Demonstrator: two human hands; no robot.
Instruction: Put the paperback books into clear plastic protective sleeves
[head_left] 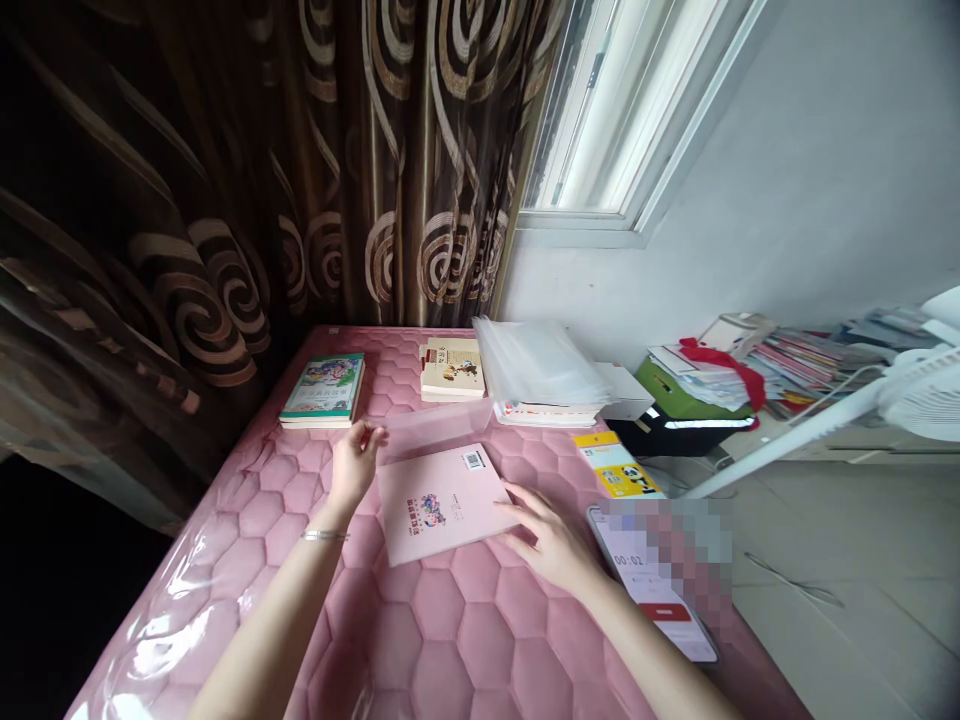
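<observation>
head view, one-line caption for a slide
Left hand and right hand flank a pink book on a pink quilted table, phone alongside.

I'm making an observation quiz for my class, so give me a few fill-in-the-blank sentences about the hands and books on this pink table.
1. The book lying between the left hand and the right hand has a ___ cover.
2. A bracelet sits on the ___ wrist.
3. The yellow booklet near the phone pictures a ___.
Missing words: pink; left; panda.
</observation>
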